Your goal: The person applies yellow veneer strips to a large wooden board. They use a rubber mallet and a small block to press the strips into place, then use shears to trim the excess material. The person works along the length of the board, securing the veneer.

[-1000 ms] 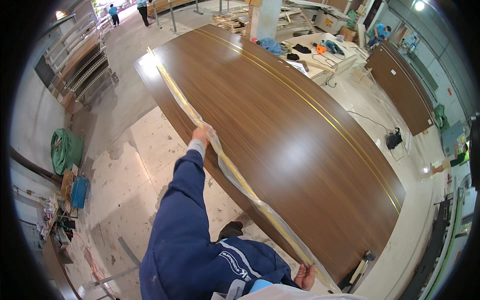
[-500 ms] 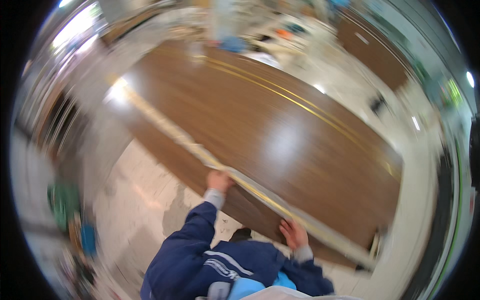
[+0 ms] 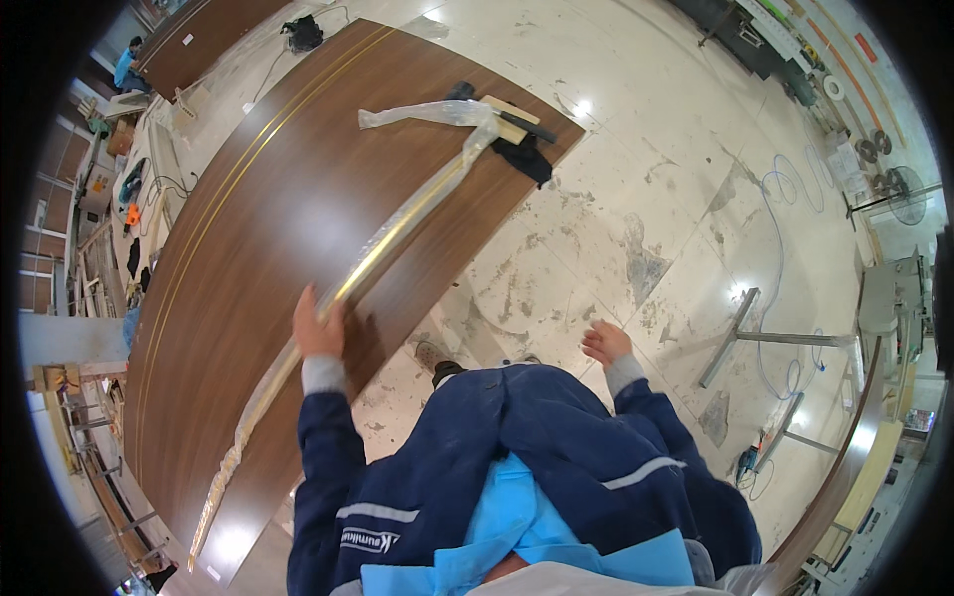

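Observation:
A long gold trim strip, wrapped in clear plastic film, lies lengthwise on a big brown wood-grain panel. My left hand is over the strip's middle, with fingers and thumb on either side of it and loosely closed round it. The film's loose end bends leftward near the panel's far corner. My right hand hangs in the air off the panel's right edge, fingers loosely curled and apart, holding nothing. Two thin gold lines run along the panel's left side.
At the far corner sit a wood block, a black-handled tool and a black cloth. A metal stand and a blue hose are on the floor at right. A person is far left.
My view has swung round to the right, so the panel now lies to my left. My right hand has come away from the strip; my left hand stays at it.

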{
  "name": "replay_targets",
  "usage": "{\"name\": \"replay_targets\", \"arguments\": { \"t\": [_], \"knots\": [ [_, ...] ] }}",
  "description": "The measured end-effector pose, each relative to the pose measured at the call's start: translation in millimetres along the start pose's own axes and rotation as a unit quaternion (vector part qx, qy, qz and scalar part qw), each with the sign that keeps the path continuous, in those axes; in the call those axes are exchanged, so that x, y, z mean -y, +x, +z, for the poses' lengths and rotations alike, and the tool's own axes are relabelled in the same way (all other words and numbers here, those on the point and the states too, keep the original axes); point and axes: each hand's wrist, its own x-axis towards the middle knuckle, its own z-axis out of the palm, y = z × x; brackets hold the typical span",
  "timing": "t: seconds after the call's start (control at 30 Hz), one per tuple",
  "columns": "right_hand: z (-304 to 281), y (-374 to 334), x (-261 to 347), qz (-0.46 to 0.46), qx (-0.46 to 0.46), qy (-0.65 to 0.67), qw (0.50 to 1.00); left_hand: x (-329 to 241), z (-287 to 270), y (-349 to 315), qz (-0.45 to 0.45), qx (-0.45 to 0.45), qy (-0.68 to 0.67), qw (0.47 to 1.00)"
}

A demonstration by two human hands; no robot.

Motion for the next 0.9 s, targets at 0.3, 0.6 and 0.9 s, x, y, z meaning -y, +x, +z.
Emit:
{"name": "replay_targets", "arguments": {
  "t": [0.3, 0.6, 0.9],
  "knots": [
    [-190.5, 0.5, -28.2, 0.033, -0.103, 0.096, 0.989, -78.7, 111.1, 52.1, -0.049, 0.064, 0.236, 0.968],
    [-251.5, 73.6, -38.5, 0.066, -0.210, -0.252, 0.942, -163.7, 255.9, 44.2, 0.054, 0.450, 0.454, 0.767],
    [-354.3, 63.1, 37.2, 0.116, -0.404, 0.003, 0.908, -462.3, 502.3, 122.1, 0.244, 0.678, 0.263, 0.642]
  ]
}}
